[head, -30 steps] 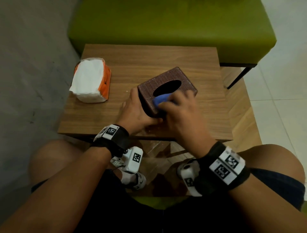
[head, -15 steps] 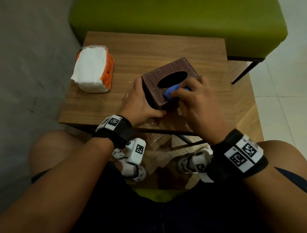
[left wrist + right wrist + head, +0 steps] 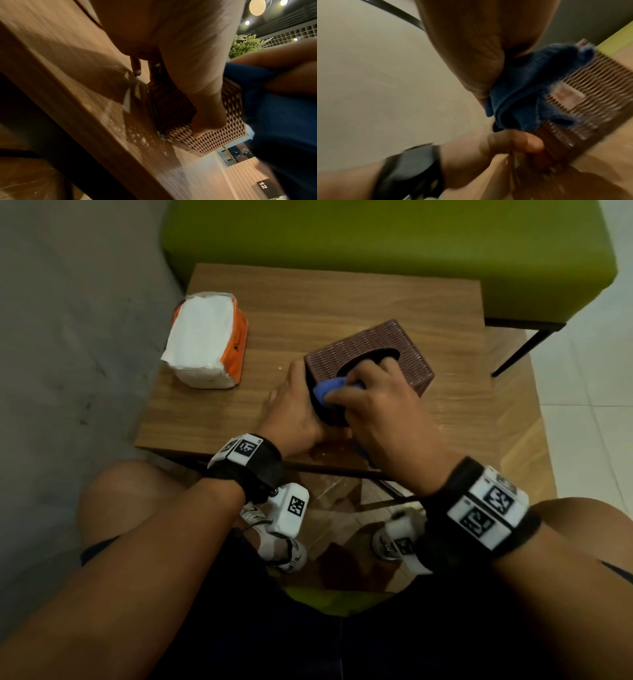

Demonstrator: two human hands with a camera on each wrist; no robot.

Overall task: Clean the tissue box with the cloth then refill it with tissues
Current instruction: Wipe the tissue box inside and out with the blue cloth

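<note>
A brown woven tissue box with an oval top opening stands on the small wooden table. My left hand grips the box's near left corner, thumb on the near side, fingers along the left side. My right hand holds a bunched blue cloth against the near part of the box's top, fingers reaching to the opening. In the right wrist view the blue cloth lies pressed on the box. An orange and white tissue pack lies at the table's left.
A green upholstered bench stands behind the table. A grey floor lies to the left, white tiles to the right. My knees and white shoes are under the table's near edge. Bare tabletop lies behind and right of the box.
My right hand with the cloth slid right along the box top, then back left toward the near left corner. The left hand kept its hold on the box.
</note>
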